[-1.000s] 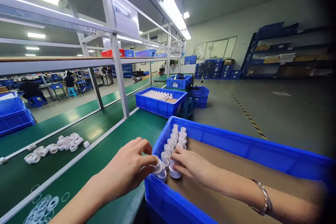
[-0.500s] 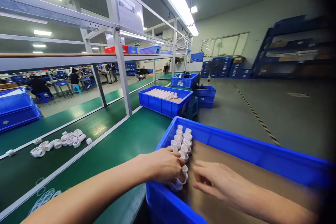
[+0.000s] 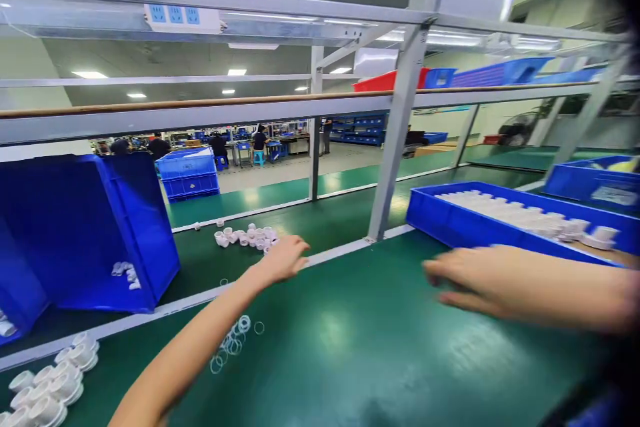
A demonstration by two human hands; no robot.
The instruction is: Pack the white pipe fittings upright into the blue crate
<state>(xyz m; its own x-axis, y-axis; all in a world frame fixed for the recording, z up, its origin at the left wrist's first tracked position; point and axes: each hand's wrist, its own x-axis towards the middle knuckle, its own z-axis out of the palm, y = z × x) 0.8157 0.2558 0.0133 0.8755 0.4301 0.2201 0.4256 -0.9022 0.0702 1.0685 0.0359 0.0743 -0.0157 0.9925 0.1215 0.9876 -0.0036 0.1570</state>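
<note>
Left hand (image 3: 283, 260), centre of the frame: fingers reaching right and slightly bent, whether parted or closed on something cannot be told. Right hand (image 3: 480, 278), right of centre: blurred, thumb spread from the fingers, over the green work surface (image 3: 340, 327).

Loose white tube pieces (image 3: 244, 239), one cluster: just behind the left hand and partly overlapped by it; contact cannot be told.

Pale metal strip (image 3: 345, 251): runs across the green surface, passing behind the left hand.

Thin clear rings (image 3: 244, 323), overlapping group: below the left hand, left of the bottom centre.

Blue crate (image 3: 445, 223), right side: near the right hand, whose forearm crosses in front; inside, rows of white flanged fittings (image 3: 480, 207) on a brown base.

Second blue crate (image 3: 570, 183): at the right edge, beyond the first.

White flanged fittings, further group (image 3: 65, 387): lower left corner, standing close together.

Blue bin (image 3: 143, 220), left edge: tall-walled, a few small white pieces (image 3: 131, 275) within.

Red bin (image 3: 387, 83): upper right of centre, on the shelf (image 3: 280, 107).

Socket strip (image 3: 183, 17): upper left, three blue outlets.
</note>
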